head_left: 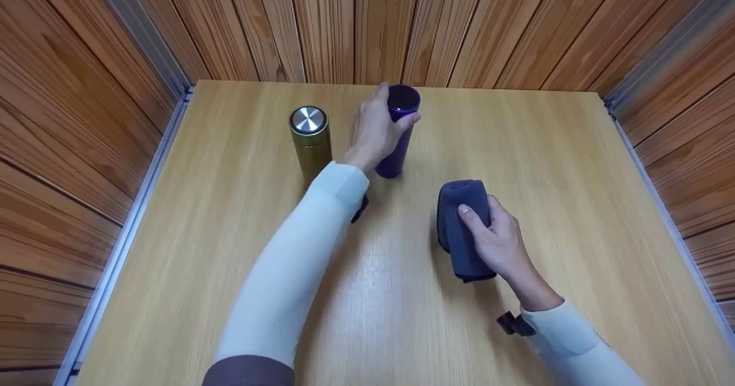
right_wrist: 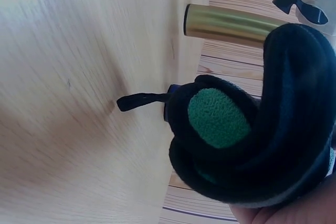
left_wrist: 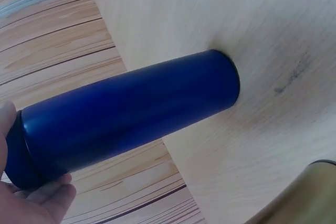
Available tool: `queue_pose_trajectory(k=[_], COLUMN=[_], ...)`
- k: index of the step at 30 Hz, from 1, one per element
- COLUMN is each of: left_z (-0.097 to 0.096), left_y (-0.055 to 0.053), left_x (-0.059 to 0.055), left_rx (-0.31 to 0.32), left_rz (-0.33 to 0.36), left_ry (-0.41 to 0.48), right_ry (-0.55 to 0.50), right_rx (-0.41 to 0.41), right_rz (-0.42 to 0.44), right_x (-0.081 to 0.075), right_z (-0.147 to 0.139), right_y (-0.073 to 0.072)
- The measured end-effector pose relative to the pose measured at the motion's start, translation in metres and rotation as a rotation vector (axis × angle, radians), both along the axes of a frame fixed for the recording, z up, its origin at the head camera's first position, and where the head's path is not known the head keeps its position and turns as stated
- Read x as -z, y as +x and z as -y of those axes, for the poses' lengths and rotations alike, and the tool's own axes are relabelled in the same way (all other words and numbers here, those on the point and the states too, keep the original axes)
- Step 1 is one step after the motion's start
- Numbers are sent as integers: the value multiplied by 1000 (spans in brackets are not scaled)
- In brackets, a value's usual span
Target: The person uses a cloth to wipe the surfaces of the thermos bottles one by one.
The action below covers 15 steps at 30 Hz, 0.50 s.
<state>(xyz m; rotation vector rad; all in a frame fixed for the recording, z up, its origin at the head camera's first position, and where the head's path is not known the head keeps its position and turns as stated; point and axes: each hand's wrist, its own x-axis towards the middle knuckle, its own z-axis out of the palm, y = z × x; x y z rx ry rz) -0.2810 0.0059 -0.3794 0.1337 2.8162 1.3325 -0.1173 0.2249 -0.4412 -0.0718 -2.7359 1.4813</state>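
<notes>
A folded dark cloth (head_left: 459,243) is pinched in the right grip (head_left: 501,239), its long axis pointed roughly away from the body. Beyond and to the left of that grip, a gold bottle (head_left: 313,151) is stood upright on the table (head_left: 373,294), just left of the left grip (head_left: 374,126). Around the top of a purple bottle (head_left: 395,159), the left grip is closed, the bottle held with its long axis upright, well apart from the cloth, ahead and left of the right grip.
</notes>
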Motion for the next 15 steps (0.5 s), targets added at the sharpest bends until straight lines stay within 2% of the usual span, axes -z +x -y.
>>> queue_pose_trajectory(k=[5, 15], left_z=[2, 8], left_y=[2, 13], left_x=[0, 4], left_rx=[11, 47], left_rz=[8, -32], left_ry=[8, 42], right_ry=[-2, -16], right_rx=[3, -13], right_rz=[7, 13], right_x=[0, -1], right_z=[0, 0], right_y=[0, -1])
